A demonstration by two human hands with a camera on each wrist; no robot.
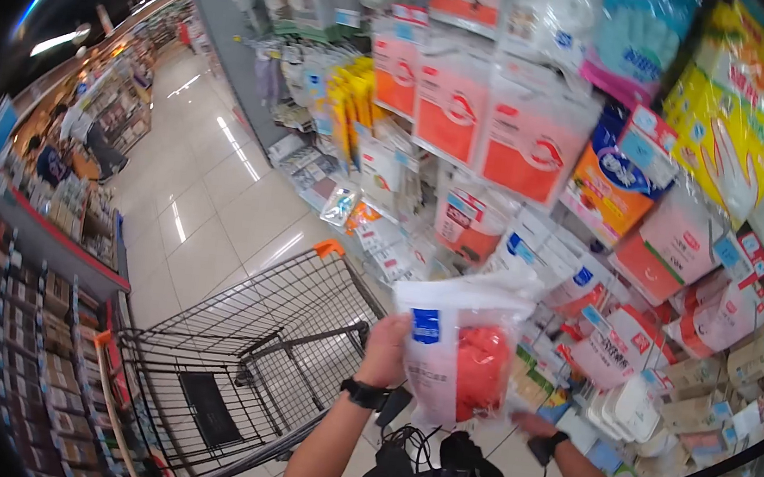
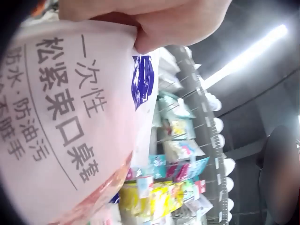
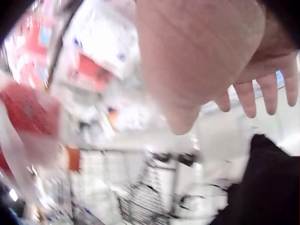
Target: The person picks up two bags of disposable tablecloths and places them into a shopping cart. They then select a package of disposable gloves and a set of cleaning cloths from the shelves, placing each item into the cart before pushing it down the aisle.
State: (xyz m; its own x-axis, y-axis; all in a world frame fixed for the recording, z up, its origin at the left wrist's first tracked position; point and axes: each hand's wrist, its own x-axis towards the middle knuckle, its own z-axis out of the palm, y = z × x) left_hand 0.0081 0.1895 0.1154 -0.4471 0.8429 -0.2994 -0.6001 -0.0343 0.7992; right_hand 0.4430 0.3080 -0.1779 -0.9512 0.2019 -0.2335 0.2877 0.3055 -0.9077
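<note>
My left hand (image 1: 384, 350) grips the side edge of a plastic pack of disposable table covers (image 1: 442, 380), white with a blue label and red contents showing through. In the left wrist view, thumb and fingers (image 2: 183, 23) pinch the white wrapper beside the dark blue logo, and large Chinese print runs over the pack. To the right of the pack and lower, my right hand (image 1: 530, 425) holds nothing. Its fingers (image 3: 248, 98) reach out straight and spread in the right wrist view, apart from the red pack (image 3: 33, 112) at the left.
A wire shopping cart (image 1: 249, 355) stands at my left. Ahead and to the right, a shelf wall carries hanging packs, including red-and-white ones (image 1: 452, 106) and yellow glove packs (image 1: 735, 117). Shelves (image 1: 38, 323) line the far left, past a tiled aisle (image 1: 212, 174) with people (image 1: 85, 137).
</note>
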